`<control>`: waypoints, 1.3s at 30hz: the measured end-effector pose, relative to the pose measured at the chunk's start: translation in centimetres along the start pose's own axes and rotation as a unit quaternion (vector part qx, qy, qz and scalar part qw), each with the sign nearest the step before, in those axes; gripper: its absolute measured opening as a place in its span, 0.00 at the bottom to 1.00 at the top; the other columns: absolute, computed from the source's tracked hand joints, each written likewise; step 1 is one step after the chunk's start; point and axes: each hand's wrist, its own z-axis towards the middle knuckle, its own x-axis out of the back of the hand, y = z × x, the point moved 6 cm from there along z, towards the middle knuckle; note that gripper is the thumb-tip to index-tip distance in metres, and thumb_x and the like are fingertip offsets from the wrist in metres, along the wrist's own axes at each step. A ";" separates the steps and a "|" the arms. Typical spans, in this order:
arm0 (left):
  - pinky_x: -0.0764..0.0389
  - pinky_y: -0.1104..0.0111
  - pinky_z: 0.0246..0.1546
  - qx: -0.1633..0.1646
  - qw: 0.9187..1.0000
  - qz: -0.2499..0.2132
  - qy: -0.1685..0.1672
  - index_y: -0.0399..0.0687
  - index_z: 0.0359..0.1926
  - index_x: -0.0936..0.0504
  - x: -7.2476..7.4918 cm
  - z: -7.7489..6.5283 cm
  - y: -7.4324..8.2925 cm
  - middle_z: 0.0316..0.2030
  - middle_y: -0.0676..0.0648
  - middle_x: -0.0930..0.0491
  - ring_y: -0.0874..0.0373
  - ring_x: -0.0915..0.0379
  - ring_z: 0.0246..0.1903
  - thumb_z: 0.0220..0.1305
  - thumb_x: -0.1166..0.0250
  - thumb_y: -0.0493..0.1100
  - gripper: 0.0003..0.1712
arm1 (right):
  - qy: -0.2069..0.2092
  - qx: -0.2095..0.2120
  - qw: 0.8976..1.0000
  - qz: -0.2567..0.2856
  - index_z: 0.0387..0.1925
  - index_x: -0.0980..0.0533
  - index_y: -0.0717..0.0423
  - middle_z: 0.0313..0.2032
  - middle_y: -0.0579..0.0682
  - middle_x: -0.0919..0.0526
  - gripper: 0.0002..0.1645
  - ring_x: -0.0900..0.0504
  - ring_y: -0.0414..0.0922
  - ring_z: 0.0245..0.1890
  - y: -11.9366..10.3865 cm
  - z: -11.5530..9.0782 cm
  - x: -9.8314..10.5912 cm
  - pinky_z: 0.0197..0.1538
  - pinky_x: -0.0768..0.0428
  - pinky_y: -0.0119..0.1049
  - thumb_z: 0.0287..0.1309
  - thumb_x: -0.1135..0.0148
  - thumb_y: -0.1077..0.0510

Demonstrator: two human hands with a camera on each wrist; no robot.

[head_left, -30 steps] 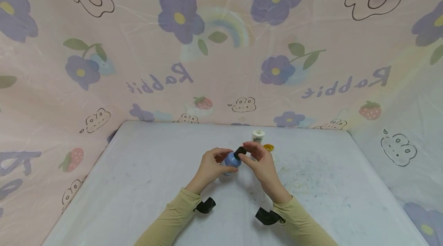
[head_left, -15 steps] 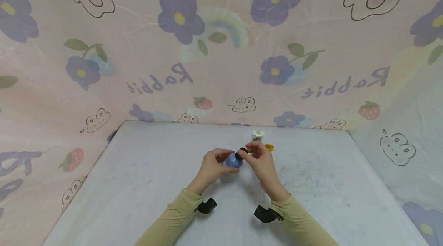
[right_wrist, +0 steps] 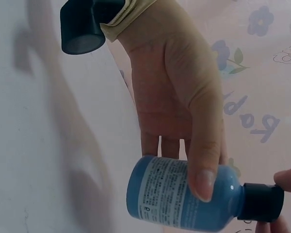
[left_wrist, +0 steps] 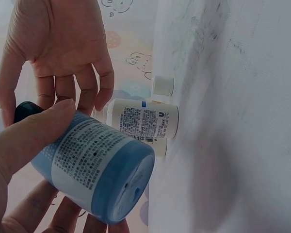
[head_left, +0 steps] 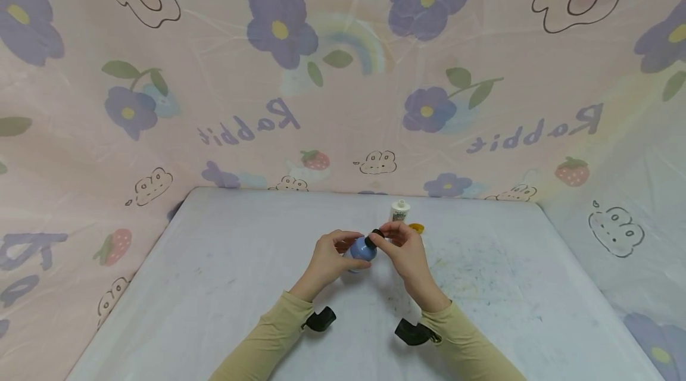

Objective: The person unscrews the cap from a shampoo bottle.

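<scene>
A blue bottle with a dark cap is held tilted above the table, cap end up and to the right in the head view. My left hand grips the bottle's body, thumb across its printed white label. At the cap, my right hand pinches with thumb and fingers; the cap sits on the bottle's neck. In the right wrist view only the right hand's fingertips show at the edge. A white bottle with a narrow nozzle stands behind the right hand.
Beside the white bottle lies a small yellow-orange item. A small white cylinder stands near that bottle in the left wrist view. Black wrist cameras hang from both sleeves. The white table meets a patterned curtain at the back.
The right thumb and fingers have shifted slightly over the cap, which now sits a little further right. The bottle has moved very slightly right in the left hand.
</scene>
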 end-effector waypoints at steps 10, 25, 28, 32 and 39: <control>0.24 0.55 0.49 -0.009 1.000 0.006 0.001 0.47 0.51 0.17 0.1 0.0 0.5 0.44 0.51 0.21 0.55 0.24 0.44 0.40 0.19 0.41 0.32 | -0.041 0.001 0.999 0.018 0.51 0.22 0.63 0.50 0.55 0.22 0.21 0.27 0.49 0.53 -0.3 -0.3 0.3 0.61 0.34 0.48 0.56 0.32 0.59; 0.24 0.59 0.49 -0.004 1.000 0.014 0.001 0.44 0.52 0.18 0.2 0.1 0.4 0.44 0.52 0.21 0.56 0.24 0.44 0.41 0.19 0.42 0.33 | -0.070 0.018 0.996 0.045 0.55 0.24 0.62 0.55 0.58 0.24 0.23 0.32 0.48 0.61 -0.8 -0.4 0.4 0.67 0.42 0.53 0.57 0.33 0.62; 0.24 0.57 0.49 -0.008 1.000 0.010 0.001 0.46 0.52 0.18 0.1 0.0 0.5 0.43 0.51 0.21 0.54 0.24 0.44 0.41 0.19 0.42 0.32 | -0.052 0.022 0.998 0.037 0.54 0.25 0.61 0.54 0.59 0.23 0.25 0.29 0.50 0.58 -0.7 -0.3 0.5 0.66 0.41 0.53 0.55 0.31 0.60; 0.25 0.54 0.49 -0.005 1.000 0.001 0.001 0.50 0.51 0.17 0.0 0.0 0.5 0.44 0.52 0.21 0.54 0.24 0.45 0.41 0.19 0.42 0.31 | -0.024 0.025 0.999 0.033 0.52 0.26 0.62 0.52 0.58 0.23 0.25 0.28 0.52 0.54 -0.7 -0.2 0.5 0.65 0.40 0.53 0.53 0.29 0.60; 0.25 0.53 0.50 -0.011 1.000 -0.003 0.000 0.49 0.51 0.17 -0.1 0.0 0.7 0.44 0.50 0.21 0.52 0.23 0.45 0.41 0.19 0.43 0.31 | 0.003 0.013 1.000 0.028 0.47 0.26 0.61 0.47 0.60 0.24 0.22 0.27 0.52 0.49 -0.6 -0.2 0.3 0.61 0.36 0.50 0.52 0.28 0.59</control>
